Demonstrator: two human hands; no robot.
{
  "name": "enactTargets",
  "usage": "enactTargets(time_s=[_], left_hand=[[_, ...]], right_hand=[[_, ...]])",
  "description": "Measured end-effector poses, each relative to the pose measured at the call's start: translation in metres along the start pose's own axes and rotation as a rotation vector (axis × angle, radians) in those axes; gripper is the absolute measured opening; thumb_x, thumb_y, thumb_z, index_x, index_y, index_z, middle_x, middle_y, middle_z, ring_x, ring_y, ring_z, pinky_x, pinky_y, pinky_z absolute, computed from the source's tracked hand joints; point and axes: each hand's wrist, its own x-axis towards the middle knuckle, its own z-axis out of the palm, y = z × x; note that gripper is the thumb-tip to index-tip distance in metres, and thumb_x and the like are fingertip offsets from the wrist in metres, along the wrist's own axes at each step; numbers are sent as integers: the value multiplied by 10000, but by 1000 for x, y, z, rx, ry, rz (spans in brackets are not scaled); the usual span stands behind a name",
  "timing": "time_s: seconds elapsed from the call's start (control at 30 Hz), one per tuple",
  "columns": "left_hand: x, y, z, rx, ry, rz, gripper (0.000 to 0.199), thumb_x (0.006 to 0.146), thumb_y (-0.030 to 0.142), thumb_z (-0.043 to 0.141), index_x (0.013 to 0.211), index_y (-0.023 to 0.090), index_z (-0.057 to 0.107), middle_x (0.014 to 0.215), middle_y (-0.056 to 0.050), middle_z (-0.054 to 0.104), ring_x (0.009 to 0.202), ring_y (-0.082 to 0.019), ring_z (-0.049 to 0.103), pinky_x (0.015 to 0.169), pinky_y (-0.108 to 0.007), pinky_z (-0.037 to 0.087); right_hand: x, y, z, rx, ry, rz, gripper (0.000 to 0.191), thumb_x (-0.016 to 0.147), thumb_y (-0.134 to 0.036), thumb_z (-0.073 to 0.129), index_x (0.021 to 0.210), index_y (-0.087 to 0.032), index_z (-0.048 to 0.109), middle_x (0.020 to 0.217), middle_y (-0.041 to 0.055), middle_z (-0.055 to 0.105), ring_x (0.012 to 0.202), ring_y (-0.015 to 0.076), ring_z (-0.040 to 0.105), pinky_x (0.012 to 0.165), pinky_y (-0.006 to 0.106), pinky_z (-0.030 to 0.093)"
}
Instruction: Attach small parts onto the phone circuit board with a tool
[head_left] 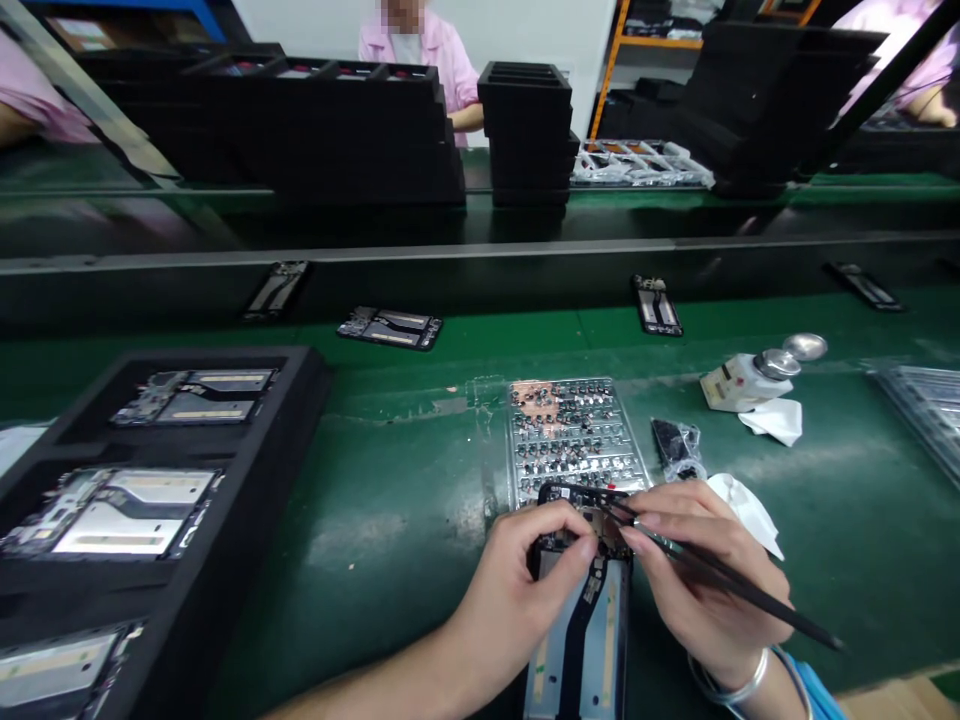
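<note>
An opened phone body [577, 630] lies lengthwise before me, its upper circuit area partly covered by my fingers. My left hand [525, 580] is closed over its upper left, thumb and forefinger meeting on the board; whether a small part is pinched there cannot be seen. In my right hand [712, 570] is a pair of black tweezers [750, 590], tips down at the phone's upper end. Just beyond the phone sits a clear plastic tray [577, 430] with rows of small dark components.
Black foam tray [277, 480] with several phone bodies stands at left. A white dispenser bottle [739, 380], white tissue [750, 515] and small black bag [677, 450] lie at right. Phone bodies [390, 327] rest along the far strip. Behind black box stacks [525, 130], a person in pink [450, 60] works.
</note>
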Motion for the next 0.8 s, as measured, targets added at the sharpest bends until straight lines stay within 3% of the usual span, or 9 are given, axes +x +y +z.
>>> enactTargets(time_s=[0.2,0.5,0.8], left_hand=[[1,-1,1,3,0,11,201,839,239,480,673,145,543,637,16,488,625,-105,436,621,-203,337],[-2,0,1,-28,2,-4,212,848,252,483,669,151,537,638,19,493,632,-102,447,627,-202,341],[-1,-2,0,-47,-4,-29,225,856,274,479,676,150,532,638,17,460,638,-106,416,620,-207,324]], right_hand=[[-3,1,-2,-107,-43,-11,330,665,-5,673,890,-224,571,790,35,679,738,196,625,604,336,517],[2,1,1,91,234,114,219,677,-3,641,792,-185,597,702,27,628,668,208,614,578,367,483],[0,0,1,159,131,160,199,709,-13,623,791,-192,591,704,37,628,667,203,598,566,357,472]])
